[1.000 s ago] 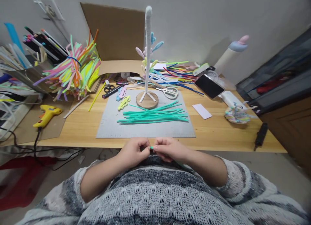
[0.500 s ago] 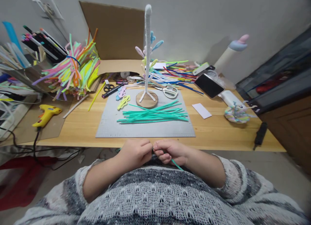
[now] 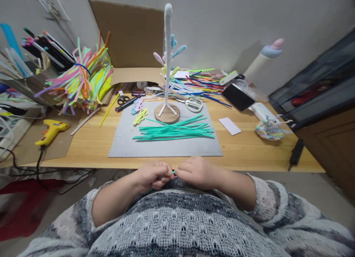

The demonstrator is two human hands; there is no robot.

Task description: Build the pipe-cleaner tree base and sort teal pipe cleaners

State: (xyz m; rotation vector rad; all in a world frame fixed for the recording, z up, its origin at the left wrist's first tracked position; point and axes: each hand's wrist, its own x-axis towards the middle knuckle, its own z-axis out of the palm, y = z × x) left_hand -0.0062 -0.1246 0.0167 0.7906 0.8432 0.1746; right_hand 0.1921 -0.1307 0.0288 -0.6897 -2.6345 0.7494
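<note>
Both my hands are at the desk's front edge, close to my body. A green pipe cleaner (image 3: 173,172) shows as a short bit between the fingertips; the rest of it is hidden. My left hand (image 3: 155,175) is closed, pinching it. From the other side my right hand (image 3: 197,173), back upward and fingers curled, also grips it. Beyond them a bundle of green pipe cleaners (image 3: 177,132) lies on the grey cutting mat (image 3: 166,149). Behind that stands a white fuzzy-wrapped stem (image 3: 168,57) on a round wooden base (image 3: 166,118), with pastel loops near it.
Yellow bent pieces (image 3: 141,117) and white-handled scissors (image 3: 193,104) lie on the mat. To the left are a yellow glue gun (image 3: 52,131) with its cable and a banded bunch of pipe cleaners (image 3: 83,79). A phone (image 3: 238,97) and a white card (image 3: 229,126) lie right.
My hands have turned: the right hand has rolled over so its back faces up, while the left has opened its thumb side to view. The green tail below the right hand is now hidden.
</note>
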